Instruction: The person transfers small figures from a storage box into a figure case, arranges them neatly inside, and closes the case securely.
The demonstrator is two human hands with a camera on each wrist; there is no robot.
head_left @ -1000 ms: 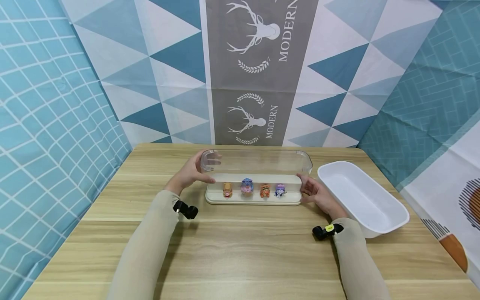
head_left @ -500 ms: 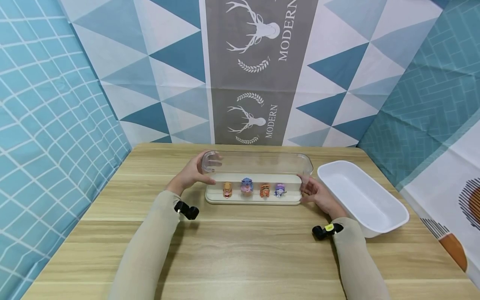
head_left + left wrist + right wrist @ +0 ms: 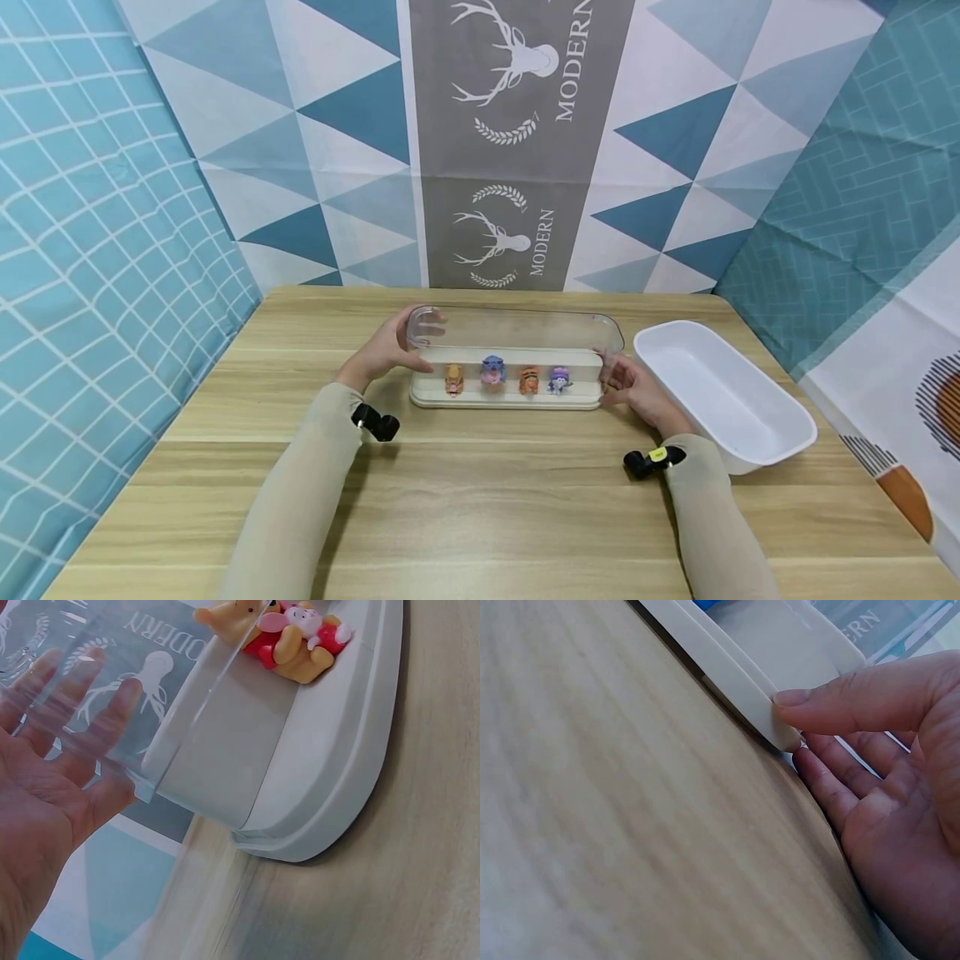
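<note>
Both hands are lowering the clear cover (image 3: 517, 333) further than half a second ago: its right end is now dropping past the white stand (image 3: 507, 392) on the desk (image 3: 480, 500). The left hand (image 3: 382, 350) is gripping the cover's left end, and the right hand (image 3: 633, 387) is holding the right end beside the stand.

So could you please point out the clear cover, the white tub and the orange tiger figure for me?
clear cover (image 3: 517, 332): head view, middle of its front wall.
white tub (image 3: 776, 442): head view, its near rim.
orange tiger figure (image 3: 529, 380): head view, its body, third of the row from the left.
</note>
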